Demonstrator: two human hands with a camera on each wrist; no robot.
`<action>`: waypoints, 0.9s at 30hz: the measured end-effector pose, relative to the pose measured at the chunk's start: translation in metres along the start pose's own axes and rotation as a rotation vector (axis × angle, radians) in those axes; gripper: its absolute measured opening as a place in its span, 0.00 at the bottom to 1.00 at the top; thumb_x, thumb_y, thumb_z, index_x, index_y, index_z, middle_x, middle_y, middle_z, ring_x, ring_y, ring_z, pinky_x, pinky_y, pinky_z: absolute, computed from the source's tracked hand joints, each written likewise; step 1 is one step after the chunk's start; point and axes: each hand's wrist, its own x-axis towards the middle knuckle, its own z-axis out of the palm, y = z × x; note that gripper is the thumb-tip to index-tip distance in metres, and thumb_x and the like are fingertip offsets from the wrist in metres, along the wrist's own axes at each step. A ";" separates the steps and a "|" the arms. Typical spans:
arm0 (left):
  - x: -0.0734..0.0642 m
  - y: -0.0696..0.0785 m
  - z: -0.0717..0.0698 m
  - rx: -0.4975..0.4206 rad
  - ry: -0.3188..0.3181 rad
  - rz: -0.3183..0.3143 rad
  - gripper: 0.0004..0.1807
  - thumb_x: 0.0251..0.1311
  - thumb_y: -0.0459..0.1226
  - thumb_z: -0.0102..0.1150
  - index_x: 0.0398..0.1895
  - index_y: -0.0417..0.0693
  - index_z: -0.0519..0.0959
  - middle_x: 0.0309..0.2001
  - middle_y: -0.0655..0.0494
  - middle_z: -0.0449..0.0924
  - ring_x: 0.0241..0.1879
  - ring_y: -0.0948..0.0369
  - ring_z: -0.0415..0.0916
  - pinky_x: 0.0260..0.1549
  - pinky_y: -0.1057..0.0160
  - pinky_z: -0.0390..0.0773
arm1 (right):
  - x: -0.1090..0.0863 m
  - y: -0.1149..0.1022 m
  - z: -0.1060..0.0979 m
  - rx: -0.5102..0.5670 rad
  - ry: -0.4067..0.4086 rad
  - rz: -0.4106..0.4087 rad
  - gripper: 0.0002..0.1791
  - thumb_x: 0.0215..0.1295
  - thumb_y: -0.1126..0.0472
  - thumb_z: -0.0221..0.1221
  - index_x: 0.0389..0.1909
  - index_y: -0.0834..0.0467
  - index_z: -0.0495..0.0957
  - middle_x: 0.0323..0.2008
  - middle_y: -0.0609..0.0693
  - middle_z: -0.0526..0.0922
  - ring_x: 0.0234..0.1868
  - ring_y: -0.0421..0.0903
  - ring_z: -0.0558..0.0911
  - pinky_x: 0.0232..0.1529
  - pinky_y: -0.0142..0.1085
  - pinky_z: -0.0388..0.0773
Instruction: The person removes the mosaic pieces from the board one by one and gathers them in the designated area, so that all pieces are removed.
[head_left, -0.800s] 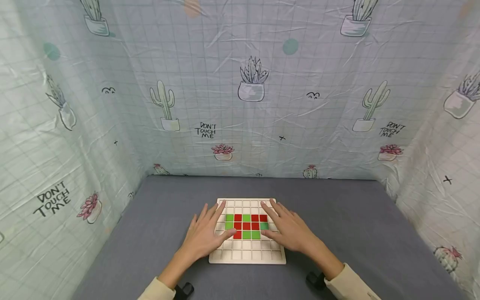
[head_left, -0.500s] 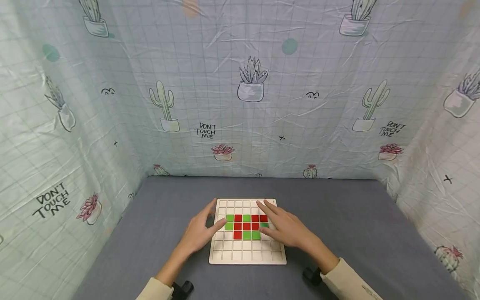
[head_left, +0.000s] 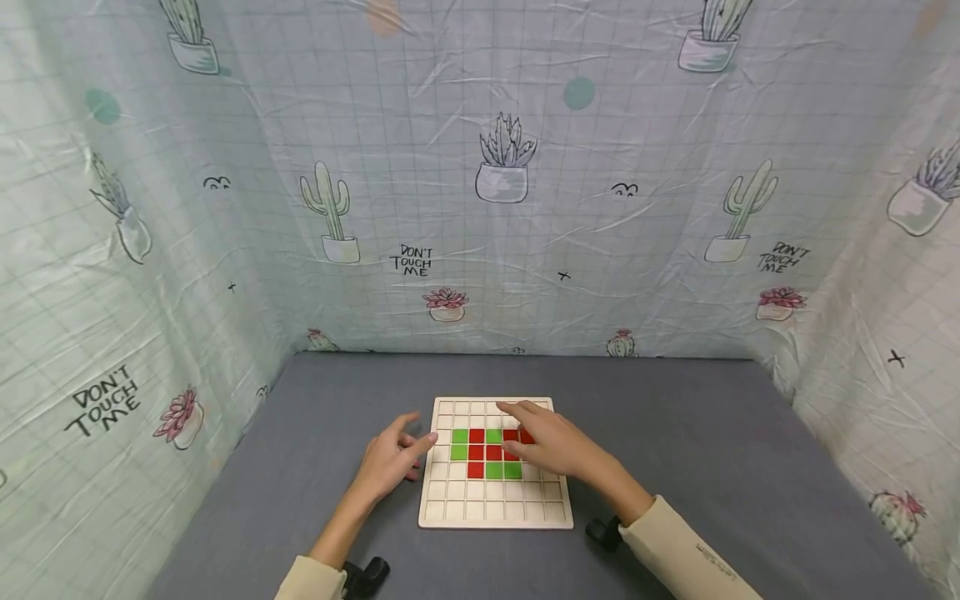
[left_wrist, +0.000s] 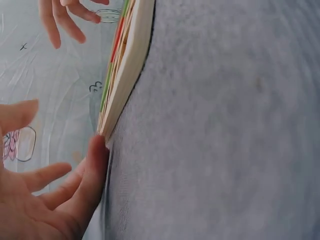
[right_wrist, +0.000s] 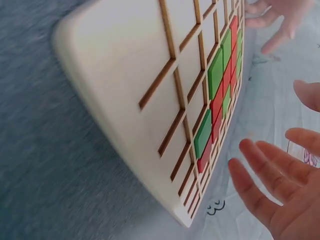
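One pale gridded board (head_left: 495,510) sits lower ctr of head view on grey table (head_left: 337,392). Red tiles (head_left: 493,452) & green tiles (head_left: 459,452) fill some mid squares. Our L grip (head_left: 386,462) is loose & empty by board's left edge, contact unclear; our R grip (head_left: 551,442), also relaxed & empty, is over board's upper rt.

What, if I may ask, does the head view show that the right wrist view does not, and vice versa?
Only the head view shows the cream sleeves and the DON'T TOUCH ME lettering.
Only the right wrist view shows the rightmost green tile, which the right hand hides from the head camera.
Both show the gridded board, red tiles, the right hand and the left hand.
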 end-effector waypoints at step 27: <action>0.016 -0.019 -0.007 -0.066 -0.253 0.025 0.46 0.49 0.28 0.73 0.76 0.45 0.68 0.37 0.45 0.78 0.15 0.59 0.77 0.14 0.58 0.79 | 0.059 -0.010 0.022 0.157 -0.072 -0.034 0.23 0.71 0.57 0.63 0.64 0.60 0.80 0.48 0.54 0.87 0.40 0.42 0.84 0.41 0.36 0.80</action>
